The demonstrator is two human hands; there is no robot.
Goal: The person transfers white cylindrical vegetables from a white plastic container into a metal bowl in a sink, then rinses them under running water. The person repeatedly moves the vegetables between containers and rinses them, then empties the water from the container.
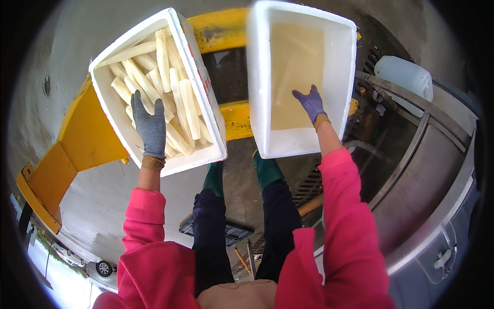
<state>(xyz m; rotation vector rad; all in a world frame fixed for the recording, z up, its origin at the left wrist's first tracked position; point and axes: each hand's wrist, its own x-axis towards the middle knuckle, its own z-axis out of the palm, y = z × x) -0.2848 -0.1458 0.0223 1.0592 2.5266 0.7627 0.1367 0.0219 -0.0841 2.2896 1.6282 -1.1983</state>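
My left hand (149,126), in a grey glove with a tan cuff, is over the near left part of a white foam box (203,77). Its fingers are spread, with nothing between them. Inside that box lie many long, pale, peeled root-like pieces (190,108), some crossing over others; my fingertips overlap a few, and whether they touch cannot be told. My right hand (311,104), gloved in purple, is open above a second white foam box (339,51). Cloudy tan water (296,56) fills its bottom, with faint pale shapes under the surface.
Both boxes rest on a yellow metal frame (218,31), whose angled arm (67,149) extends left. A translucent jug (406,77) and a curved metal tank (427,170) are at the right. Below are my green boots (267,172), a dark crate (221,232) and a drain grating (309,185).
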